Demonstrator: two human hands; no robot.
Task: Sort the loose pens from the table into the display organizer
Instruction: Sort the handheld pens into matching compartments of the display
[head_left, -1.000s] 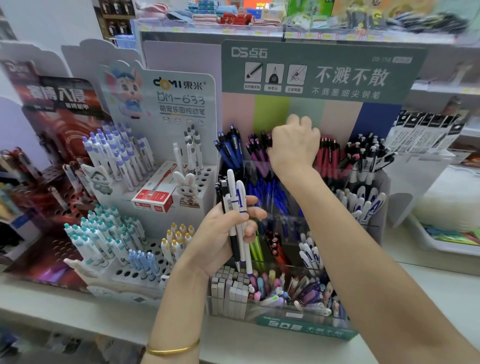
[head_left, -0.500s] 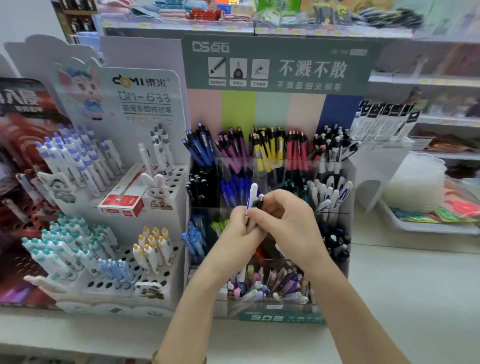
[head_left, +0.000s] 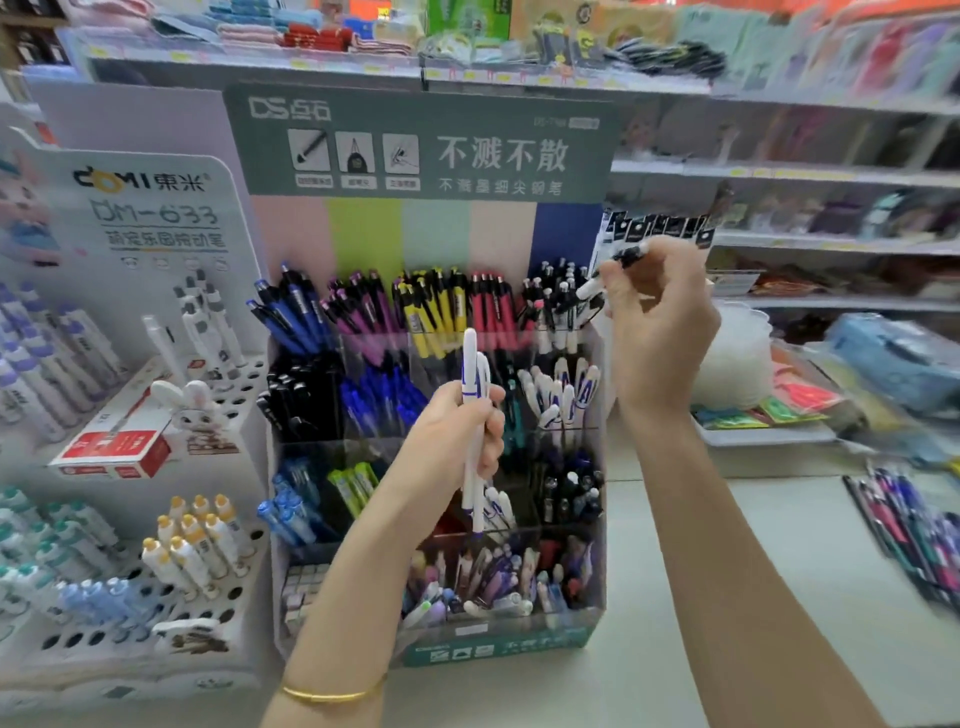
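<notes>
One slim black-and-white pen (head_left: 623, 258) is being pinched between the thumb and curled fingers of the right grip (head_left: 660, 338). It is lying at a slant, its white end pointing down and inward. Just below and inward of that grip, the rear corner compartment (head_left: 553, 306) is standing packed with matching black-and-white pens. Lower and further inward, the left grip (head_left: 452, 441) is clenching round two white pens (head_left: 470, 374) with blue markings, holding them upright in front of the display organizer (head_left: 498, 647). To do this step well, the person is probably needing to swing the pinched pen upright and lower it into a gap among its look-alikes rather than forcing it. That compartment is looking crowded, and a push could be tipping neighbours over the clear wall. Which end is the writing tip I cannot tell through the blur. The barrels are looking like smooth, hard plastic, thin and cylindrical, and likely to be slipping under a loose pinch. The organizer's dividers are appearing transparent and rigid, and its front base is looking like printed card. Outward of the right grip and nearer the body, on the pale tabletop (head_left: 727, 597), more loose pens (head_left: 914, 540) are lying in a blurred heap, waiting to be sorted.
</notes>
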